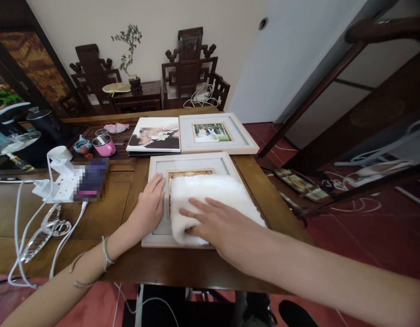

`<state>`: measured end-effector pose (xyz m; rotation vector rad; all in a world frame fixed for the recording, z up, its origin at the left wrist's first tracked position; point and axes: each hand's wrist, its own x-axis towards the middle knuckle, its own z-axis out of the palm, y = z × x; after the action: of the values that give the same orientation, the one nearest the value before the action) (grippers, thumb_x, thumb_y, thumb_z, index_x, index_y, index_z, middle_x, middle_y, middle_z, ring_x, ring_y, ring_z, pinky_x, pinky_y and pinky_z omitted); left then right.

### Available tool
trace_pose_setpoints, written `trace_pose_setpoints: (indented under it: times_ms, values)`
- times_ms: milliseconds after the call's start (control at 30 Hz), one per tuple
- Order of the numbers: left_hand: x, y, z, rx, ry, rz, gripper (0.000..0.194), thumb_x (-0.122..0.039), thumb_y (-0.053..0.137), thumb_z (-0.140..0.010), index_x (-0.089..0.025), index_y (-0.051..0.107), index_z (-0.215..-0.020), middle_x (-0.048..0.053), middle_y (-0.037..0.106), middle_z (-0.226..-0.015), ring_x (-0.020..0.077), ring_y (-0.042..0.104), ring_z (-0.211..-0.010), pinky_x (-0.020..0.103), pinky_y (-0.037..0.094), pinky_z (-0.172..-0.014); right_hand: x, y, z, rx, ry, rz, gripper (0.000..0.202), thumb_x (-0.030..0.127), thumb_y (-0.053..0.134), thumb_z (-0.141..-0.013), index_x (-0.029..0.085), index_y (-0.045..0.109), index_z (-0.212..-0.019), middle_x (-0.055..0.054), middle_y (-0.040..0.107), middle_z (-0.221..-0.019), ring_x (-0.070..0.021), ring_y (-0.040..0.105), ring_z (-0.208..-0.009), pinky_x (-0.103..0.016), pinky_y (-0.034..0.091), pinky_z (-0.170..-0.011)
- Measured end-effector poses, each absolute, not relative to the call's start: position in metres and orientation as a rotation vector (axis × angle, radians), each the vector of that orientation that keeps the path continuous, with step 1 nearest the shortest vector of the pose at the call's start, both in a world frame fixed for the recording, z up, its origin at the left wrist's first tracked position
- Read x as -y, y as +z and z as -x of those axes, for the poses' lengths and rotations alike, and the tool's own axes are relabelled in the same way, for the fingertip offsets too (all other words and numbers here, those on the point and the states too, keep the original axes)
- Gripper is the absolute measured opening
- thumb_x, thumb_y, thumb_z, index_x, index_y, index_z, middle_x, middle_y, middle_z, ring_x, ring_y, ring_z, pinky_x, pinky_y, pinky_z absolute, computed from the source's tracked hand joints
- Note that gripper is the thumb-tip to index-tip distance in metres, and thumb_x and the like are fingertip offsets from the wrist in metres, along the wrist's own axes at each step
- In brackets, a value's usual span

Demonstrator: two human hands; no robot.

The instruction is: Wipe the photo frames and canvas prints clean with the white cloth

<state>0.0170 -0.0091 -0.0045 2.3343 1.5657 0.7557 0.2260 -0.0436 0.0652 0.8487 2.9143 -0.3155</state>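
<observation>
In my head view, my left hand (150,204) lies loosely open, fingers extended along the left side of the picture frame (196,159) on the wooden table (284,213) — my right hand (225,222), fingers spread, rests on the white cloth (213,188) covering much of it.

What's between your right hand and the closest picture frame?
A fluffy white cloth: the head view shows it lying under the right hand, on top of the frame.
</observation>
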Motion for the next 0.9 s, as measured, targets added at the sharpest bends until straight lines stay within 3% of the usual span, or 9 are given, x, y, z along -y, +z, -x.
trace_pose_setpoints:
  times_ms: [167,400,533,633,900]
  values:
    - [0.008,-0.006,-0.015,-1.540,0.681,-2.395,0.044,-0.012,0.032,-0.092,-0.009,0.048,-0.133,0.018,0.045,-0.145,0.0278,0.030,-0.142,0.057,0.031,-0.112,0.007,0.070,-0.213,-2.794,-0.071,-1.041,0.049,0.001,0.057,-0.077,0.015,0.063,-0.123,-0.013,0.041,-0.148,-0.0390,0.025,-0.139,-0.062,0.021,-0.111]
    - [0.006,-0.009,-0.013,-1.512,0.724,-2.396,0.060,-0.001,0.035,-0.080,-0.014,0.044,-0.138,0.016,0.044,-0.144,0.0295,0.032,-0.140,0.057,0.032,-0.112,-0.057,0.063,-0.172,-2.868,0.422,-1.096,0.038,0.013,0.045,-0.092,0.020,0.063,-0.125,-0.005,0.032,-0.153,-0.0343,0.010,-0.144,-0.056,0.012,-0.115]
    - [0.006,-0.012,-0.011,-1.521,0.698,-2.387,0.068,0.003,0.034,-0.074,-0.015,0.045,-0.139,0.015,0.044,-0.145,0.0306,0.031,-0.141,0.058,0.030,-0.112,-0.070,0.060,-0.159,-2.863,0.404,-1.059,0.038,0.016,0.040,-0.095,0.020,0.061,-0.127,-0.004,0.034,-0.152,-0.0297,0.015,-0.143,-0.051,0.017,-0.115]
    - [0.007,-0.010,-0.010,-1.500,0.669,-2.393,0.070,0.005,0.033,-0.073,-0.015,0.045,-0.139,0.015,0.042,-0.147,0.0297,0.028,-0.142,0.059,0.030,-0.112,-0.072,0.058,-0.166,-2.831,0.395,-1.079,0.036,0.015,0.044,-0.093,0.020,0.063,-0.124,-0.004,0.037,-0.151,-0.0312,0.016,-0.143,-0.053,0.016,-0.115]
    - [0.010,-0.007,-0.013,-1.549,0.639,-2.369,0.066,0.006,0.033,-0.075,-0.011,0.045,-0.137,0.017,0.040,-0.148,0.0273,0.029,-0.142,0.057,0.031,-0.112,-0.066,0.052,-0.258,-2.708,0.462,-1.234,0.037,0.005,0.047,-0.088,0.019,0.069,-0.115,-0.006,0.045,-0.145,-0.0334,0.025,-0.140,-0.056,0.021,-0.112]
